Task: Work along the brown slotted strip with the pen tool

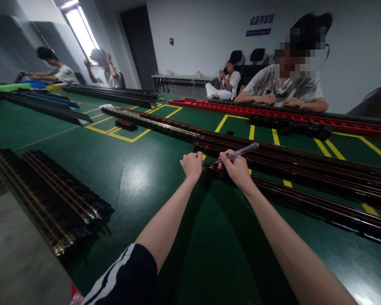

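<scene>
My right hand (237, 170) is closed around a screwdriver (244, 150) with a clear handle. Its shaft slants down and left to the near end of a long black rail (295, 199) that carries copper-coloured strips. Beside that end, my left hand (192, 165) is closed with the fingers curled; whatever they grip is hidden. Just behind both hands, more long dark rails (273, 157) lie side by side across the table.
Short black rail pieces (47, 195) lie at the green table's (139, 203) left edge. A red ladder-like rail (343, 120) runs along the far side, where a person (282, 87) leans on the table. Dark channels (114, 94) lie farther left. Other people sit beyond.
</scene>
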Available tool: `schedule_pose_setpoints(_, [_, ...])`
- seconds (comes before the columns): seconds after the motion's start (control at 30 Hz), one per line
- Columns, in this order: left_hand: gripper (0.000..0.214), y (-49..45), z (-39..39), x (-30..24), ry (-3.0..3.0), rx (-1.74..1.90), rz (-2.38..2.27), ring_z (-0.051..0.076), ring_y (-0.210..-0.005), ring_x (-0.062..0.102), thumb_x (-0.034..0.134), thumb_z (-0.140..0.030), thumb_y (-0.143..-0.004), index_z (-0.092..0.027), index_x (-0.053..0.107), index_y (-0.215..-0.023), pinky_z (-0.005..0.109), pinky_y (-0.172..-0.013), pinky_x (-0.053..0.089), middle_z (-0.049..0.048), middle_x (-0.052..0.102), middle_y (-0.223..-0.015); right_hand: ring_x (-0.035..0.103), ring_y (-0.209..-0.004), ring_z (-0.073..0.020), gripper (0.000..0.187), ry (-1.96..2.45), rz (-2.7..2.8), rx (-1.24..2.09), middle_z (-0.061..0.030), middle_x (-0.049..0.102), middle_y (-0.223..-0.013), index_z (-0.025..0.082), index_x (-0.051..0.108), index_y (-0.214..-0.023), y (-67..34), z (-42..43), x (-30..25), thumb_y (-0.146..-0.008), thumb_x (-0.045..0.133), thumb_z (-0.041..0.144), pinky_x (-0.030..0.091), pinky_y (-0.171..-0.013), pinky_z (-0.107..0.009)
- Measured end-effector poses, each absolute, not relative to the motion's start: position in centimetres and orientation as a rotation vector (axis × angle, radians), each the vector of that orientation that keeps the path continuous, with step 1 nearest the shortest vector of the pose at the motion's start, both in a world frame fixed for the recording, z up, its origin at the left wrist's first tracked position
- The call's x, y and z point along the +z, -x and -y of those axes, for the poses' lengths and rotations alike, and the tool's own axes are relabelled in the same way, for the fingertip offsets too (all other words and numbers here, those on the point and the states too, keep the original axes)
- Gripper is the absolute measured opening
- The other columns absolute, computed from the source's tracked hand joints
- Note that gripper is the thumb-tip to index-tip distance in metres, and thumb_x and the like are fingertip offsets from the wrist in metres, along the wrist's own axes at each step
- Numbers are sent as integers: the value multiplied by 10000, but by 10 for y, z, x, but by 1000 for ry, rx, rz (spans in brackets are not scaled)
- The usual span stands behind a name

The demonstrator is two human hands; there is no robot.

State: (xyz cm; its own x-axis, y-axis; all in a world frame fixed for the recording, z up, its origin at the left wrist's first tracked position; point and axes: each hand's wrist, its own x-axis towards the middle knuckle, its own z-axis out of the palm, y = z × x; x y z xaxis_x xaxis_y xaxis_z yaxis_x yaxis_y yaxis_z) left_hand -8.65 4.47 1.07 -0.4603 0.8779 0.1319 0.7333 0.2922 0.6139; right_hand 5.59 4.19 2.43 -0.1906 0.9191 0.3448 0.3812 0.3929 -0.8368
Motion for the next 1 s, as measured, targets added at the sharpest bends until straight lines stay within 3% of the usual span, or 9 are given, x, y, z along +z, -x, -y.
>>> schedule_pose_setpoints(0.17, [476, 85, -49, 9, -1562, 799, -2297, 260, -1007, 603, 294, -342, -860, -173, 729, -772, 414, -915, 377, 121, 721, -932, 584, -643, -111, 363, 1157, 1822, 743, -16, 619, -639, 171, 528, -742, -54, -37, 24, -866, 436, 499, 424, -678, -217])
schedule_pose_setpoints(0.6, [502, 85, -46, 15, -1549, 774, -2238, 251, -981, 628, 278, -357, -851, -158, 731, -769, 394, -943, 364, 128, 726, -932, 562, -675, -119, 229, 1280, 1988, 673, 5, 639, -698, 200, 586, -814, -54, -36, 26, -864, 472, 392, 358, -652, -212])
schedule_pose_setpoints(1.0, [525, 86, -46, 13, -1594, 715, -2265, 230, -944, 637, 264, -383, -853, -175, 737, -763, 372, -923, 371, 114, 730, -909, 559, -638, -124, 240, 1255, 1926, 646, -14, 593, -635, 176, 541, -757, -53, -33, 28, -870, 430, 357, 366, -648, -220])
